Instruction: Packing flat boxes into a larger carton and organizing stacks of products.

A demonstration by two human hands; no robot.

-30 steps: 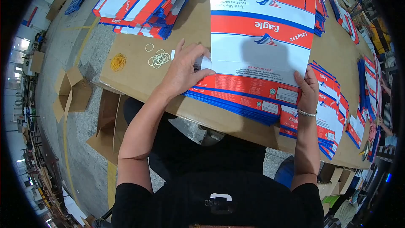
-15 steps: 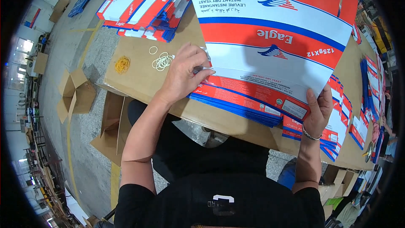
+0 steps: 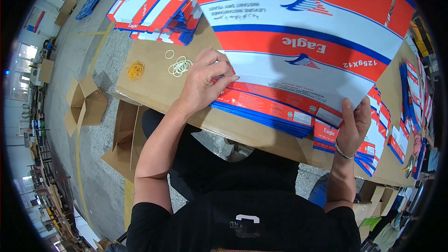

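**Braced from Both Sides**

Clamped on a printed carton blank (image 3: pixel 298 44) with left hand (image 3: pixel 205 81) at its left edge and right hand (image 3: pixel 353 123) at its lower right corner, likely against sagging. Tilted over a blank stack (image 3: pixel 261 117) along the near edge of the counter (image 3: pixel 151 91).

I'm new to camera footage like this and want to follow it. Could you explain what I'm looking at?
There is no machine here: you are seeing a barehanded person through the left one of two wide fisheye cameras on their head. It looks down, and straight edges bend near the rim. The left hand pinches the left edge of a red, white and blue printed sheet; the right hand holds its near right corner. The sheet is tilted above a stack of flat printed pieces on the brown table. To the left lie pale rings and a yellow bundle, apparently rubber bands, with another printed stack beyond them.
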